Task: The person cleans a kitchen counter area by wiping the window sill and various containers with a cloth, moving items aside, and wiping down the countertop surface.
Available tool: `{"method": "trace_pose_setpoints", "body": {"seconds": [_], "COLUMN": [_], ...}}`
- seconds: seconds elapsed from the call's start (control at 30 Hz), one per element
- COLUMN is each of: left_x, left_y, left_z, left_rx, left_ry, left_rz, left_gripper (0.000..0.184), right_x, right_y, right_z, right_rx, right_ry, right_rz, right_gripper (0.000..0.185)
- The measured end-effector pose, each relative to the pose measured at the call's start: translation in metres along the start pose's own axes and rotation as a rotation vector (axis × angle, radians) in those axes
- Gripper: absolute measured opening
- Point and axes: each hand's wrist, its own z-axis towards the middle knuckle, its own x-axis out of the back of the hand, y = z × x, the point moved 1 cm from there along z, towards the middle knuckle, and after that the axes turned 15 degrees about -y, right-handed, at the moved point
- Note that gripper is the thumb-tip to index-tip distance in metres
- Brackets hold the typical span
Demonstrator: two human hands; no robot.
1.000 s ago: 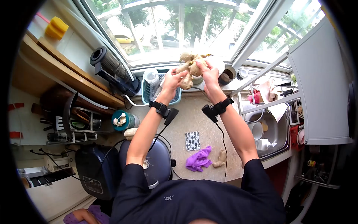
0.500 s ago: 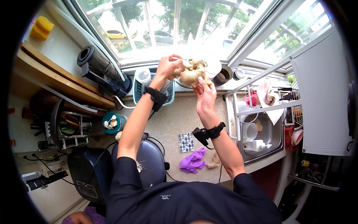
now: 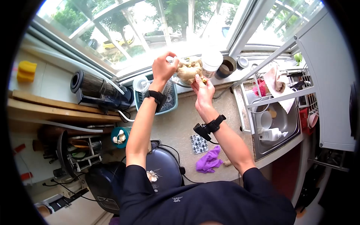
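Note:
A large knobbly piece of ginger (image 3: pixel 189 71) is held up near the window sill. My right hand (image 3: pixel 203 93) grips it from below, thumb on its near side and fingers underneath. On its left, my left hand (image 3: pixel 164 69) has curled fingers pressed together at the ginger's edge; the exact contact is partly hidden. Under the ginger, the rim of a round container shows in part. Just right of it stands a white lidded tub (image 3: pixel 212 62). Both wrists wear black straps with small devices.
A teal basket (image 3: pixel 172 103) is beside my left wrist. On the counter lie a patterned card (image 3: pixel 198 144), a purple cloth (image 3: pixel 209 160) and a smaller ginger piece (image 3: pixel 227 162). Garlic sits in a teal container (image 3: pixel 119 138). A sink (image 3: pixel 279 144) and metal rack are right; a dark-lidded appliance (image 3: pixel 163 167) is nearby.
The camera view has shifted and turned slightly. My left hand's fingers have drawn up and curled more at the ginger's left side. My right hand still holds it.

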Motion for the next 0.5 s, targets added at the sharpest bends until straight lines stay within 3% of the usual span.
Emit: {"method": "trace_pose_setpoints", "body": {"seconds": [0.13, 0.4, 0.5], "left_x": [-0.008, -0.011, -0.01], "left_y": [0.001, -0.003, -0.002], "left_z": [0.004, 0.013, 0.009], "left_rx": [-0.203, -0.029, -0.051], "left_ry": [0.062, 0.038, 0.037], "left_rz": [0.12, 0.294, 0.353], "left_gripper": [0.01, 0.016, 0.016], "right_x": [0.011, 0.014, 0.019], "right_y": [0.001, -0.005, -0.007], "right_z": [0.003, 0.004, 0.003], "right_rx": [0.021, -0.059, -0.115], "right_ry": [0.052, -0.013, -0.04], "right_rz": [-0.144, -0.238, -0.267], "right_gripper": [0.034, 0.046, 0.05]}}
